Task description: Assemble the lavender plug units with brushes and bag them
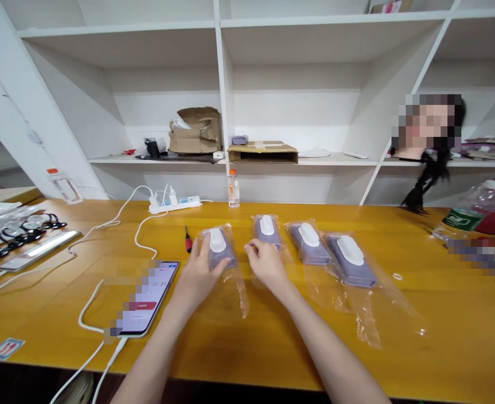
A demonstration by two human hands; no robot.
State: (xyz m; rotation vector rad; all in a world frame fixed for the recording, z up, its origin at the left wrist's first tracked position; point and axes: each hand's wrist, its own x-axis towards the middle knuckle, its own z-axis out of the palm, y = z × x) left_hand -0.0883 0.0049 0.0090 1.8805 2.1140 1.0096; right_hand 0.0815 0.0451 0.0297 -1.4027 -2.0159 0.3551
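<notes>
Several clear plastic bags lie in a row on the yellow wooden tabletop point(441, 336), each holding a grey-purple pad with a white oval cap. My left hand point(199, 269) rests on the leftmost bag point(219, 247), its fingers and thumb against the pad. My right hand point(266, 266) lies just below the second bag point(267, 231), with its fingertips on the plastic. Further right are the third bag point(308, 244) and the fourth bag point(351, 261), untouched.
A smartphone point(146, 297) on a white cable lies left of my hands. Beyond them are a red-handled screwdriver point(187, 239), a white power strip point(174, 204) and a small bottle point(233, 189). White shelves point(298, 112) stand behind, and a mannequin head point(428, 126) sits at right.
</notes>
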